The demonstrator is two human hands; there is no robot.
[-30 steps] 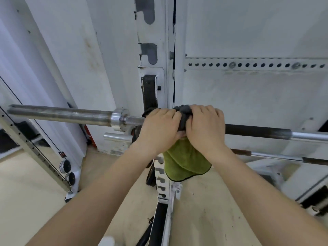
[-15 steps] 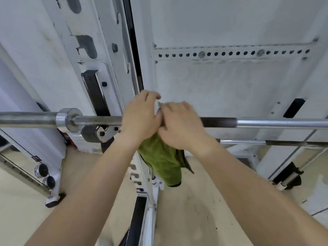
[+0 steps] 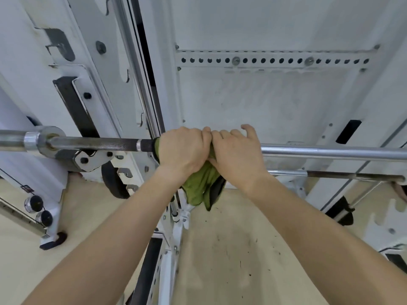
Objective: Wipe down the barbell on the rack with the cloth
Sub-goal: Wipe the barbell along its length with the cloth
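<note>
**A:** Head camera, and two bare forearms are driving up from seven and five o'clock. They meet dead centre on the long steel barbell (image 3: 330,152), which lies level across the white metal rack upright (image 3: 103,84).

**B:** Left hand (image 3: 182,150) is knuckles-up over the bar. Right hand (image 3: 235,155) is jammed right against it, thumb sides touching.

**A:** And they've travelled! Half a second ago a dark knurled stretch showed at three o'clock of the right hand. Now that side is bright, smooth steel, and the dark knurling sits at nine o'clock of the left hand, between it and the chunky silver collar (image 3: 47,140).

**B:** So the pair has slid along, away from that collar. Grip check?

**A:** Left fingers are curled fully over the top, clamping the olive-green cloth with dark edging (image 3: 198,186) around the bar. A green edge peeks out on that hand's nine o'clock side.

**B:** The right hand is curled over too, bunching the same cloth, with its little finger lifted clear.

**A:** Whether that palm lies on fabric or bare steel, I can't tell. The loose tail hangs toward six o'clock beneath both wrists, above the speckled beige floor (image 3: 231,249).
</note>
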